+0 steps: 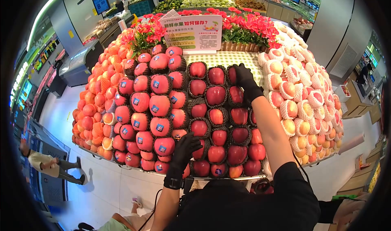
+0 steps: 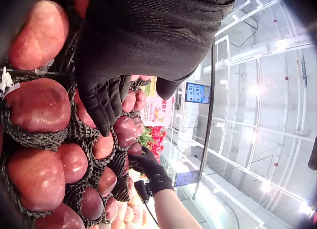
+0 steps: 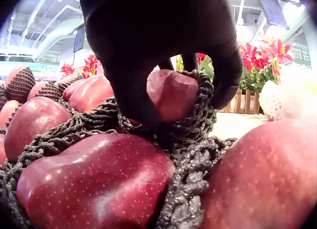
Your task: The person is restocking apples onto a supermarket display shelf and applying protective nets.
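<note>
In a black glove, my right hand [image 1: 246, 82] reaches to the back end of a row of dark red apples. Its thumb and fingers grip a red apple [image 3: 171, 92] wrapped in a black foam net, as the right wrist view shows close up. Just in front of it lies another dark red apple [image 3: 99, 182]. My left hand [image 1: 185, 149], also gloved, hovers low over the front of the display, its fingers loosely bent. Its fingertips are right beside a netted dark red apple [image 1: 198, 148]. Pink-red apples with blue stickers [image 1: 159, 127] stand in columns to its left.
Peaches in white foam nets [image 1: 303, 108] are heaped on the right, orange-netted fruit [image 1: 97, 92] on the left. Behind the apples are a checkered cloth [image 1: 248, 59], a printed sign [image 1: 193, 33] and red flowers [image 1: 252, 25]. A person [image 1: 51, 161] is in the left aisle.
</note>
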### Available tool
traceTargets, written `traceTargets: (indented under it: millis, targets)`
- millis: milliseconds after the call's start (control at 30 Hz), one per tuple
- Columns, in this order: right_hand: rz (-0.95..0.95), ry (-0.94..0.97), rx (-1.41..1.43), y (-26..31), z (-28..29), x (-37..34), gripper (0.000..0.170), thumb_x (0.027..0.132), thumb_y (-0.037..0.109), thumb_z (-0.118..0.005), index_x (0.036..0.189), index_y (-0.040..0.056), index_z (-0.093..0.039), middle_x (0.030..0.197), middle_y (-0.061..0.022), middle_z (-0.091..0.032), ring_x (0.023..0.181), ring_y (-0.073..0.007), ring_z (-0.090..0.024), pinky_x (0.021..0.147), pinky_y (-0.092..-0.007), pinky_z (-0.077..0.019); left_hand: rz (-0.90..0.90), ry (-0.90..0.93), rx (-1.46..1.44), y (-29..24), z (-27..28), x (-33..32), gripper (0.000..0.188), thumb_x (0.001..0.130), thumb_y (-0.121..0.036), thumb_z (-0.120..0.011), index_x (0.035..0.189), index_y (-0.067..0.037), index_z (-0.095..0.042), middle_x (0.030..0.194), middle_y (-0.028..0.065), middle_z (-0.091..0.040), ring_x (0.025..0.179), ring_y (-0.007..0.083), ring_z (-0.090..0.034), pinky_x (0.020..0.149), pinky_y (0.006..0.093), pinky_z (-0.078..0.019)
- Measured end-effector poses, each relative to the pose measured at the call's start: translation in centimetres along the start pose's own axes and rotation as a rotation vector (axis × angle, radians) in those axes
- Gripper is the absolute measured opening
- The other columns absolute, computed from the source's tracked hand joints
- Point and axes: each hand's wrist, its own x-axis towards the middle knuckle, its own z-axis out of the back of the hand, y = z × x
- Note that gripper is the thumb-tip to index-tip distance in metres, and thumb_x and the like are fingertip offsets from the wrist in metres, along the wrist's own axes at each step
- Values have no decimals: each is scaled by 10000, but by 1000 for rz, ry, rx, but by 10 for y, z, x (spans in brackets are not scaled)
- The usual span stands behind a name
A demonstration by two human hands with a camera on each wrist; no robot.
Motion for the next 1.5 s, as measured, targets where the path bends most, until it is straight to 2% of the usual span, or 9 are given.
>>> traceTargets:
  millis: [433,633,667,833,1200,1267,1300,1400,1500]
  targets:
    - [25,148,313,-49,-33,32,1216,414,246,-933,1447,46,-324,1390,-222,-425,1217,-328,-511,979,-407,-490,0,42,-37,5,9,-1,383,1004,-123,-409,1355,29,-395,1198,191,-570,1068,291,-608,957,411,-524]
    - [-72,109,420,-47,-22,29,714,624,104,-731,1295,12,-504,1180,-269,-592,1106,-382,-593,898,-415,-522,-53,24,60,3,6,-4,382,1008,-143,-406,1351,25,-403,1166,176,-581,1045,285,-617,949,418,-528]
    - [11,-13,372,-47,-20,19,429,697,82,-619,1121,13,-619,1045,-263,-644,997,-407,-632,842,-431,-528,-49,29,48,4,7,-3,379,1008,-139,-403,1349,25,-405,1167,176,-580,1043,285,-618,948,419,-528]
    - [167,-203,122,-52,-12,-11,194,782,113,-572,938,38,-661,877,-224,-664,862,-403,-642,762,-466,-512,-89,126,73,4,8,-6,373,1005,-91,-376,1357,28,-401,1186,183,-577,1069,298,-622,955,404,-526]
    - [346,-241,6,40,170,-216,182,843,158,-650,959,59,-551,795,-178,-636,771,-399,-626,640,-466,-487,-52,111,-36,-2,15,-4,373,991,-85,-409,1337,52,-426,1205,172,-582,1062,269,-629,927,397,-540]
    - [109,-137,98,77,219,-266,220,830,90,-673,1027,41,-587,832,-164,-644,764,-352,-640,653,-421,-487,-33,147,-130,2,22,2,371,992,-94,-408,1332,54,-425,1200,177,-584,1060,271,-629,923,399,-542]
    - [251,-281,50,92,232,-287,176,857,83,-657,1008,17,-593,747,-147,-591,628,-276,-580,587,-367,-452,-57,122,-22,1,19,2,380,995,-112,-411,1340,47,-420,1188,181,-589,1068,273,-624,921,401,-542]
    - [538,-386,-430,97,275,-343,113,789,48,-646,824,56,-538,790,-103,-562,723,-247,-587,589,-374,-415,-75,141,6,2,22,4,384,1001,-127,-409,1347,39,-420,1182,178,-593,1083,274,-618,928,401,-538]
    - [593,-373,-471,111,270,-370,107,788,50,-643,828,56,-543,789,-103,-567,721,-248,-590,588,-377,-420,-63,191,-72,0,23,5,389,1002,-131,-414,1356,32,-417,1181,171,-594,1095,271,-613,934,402,-535]
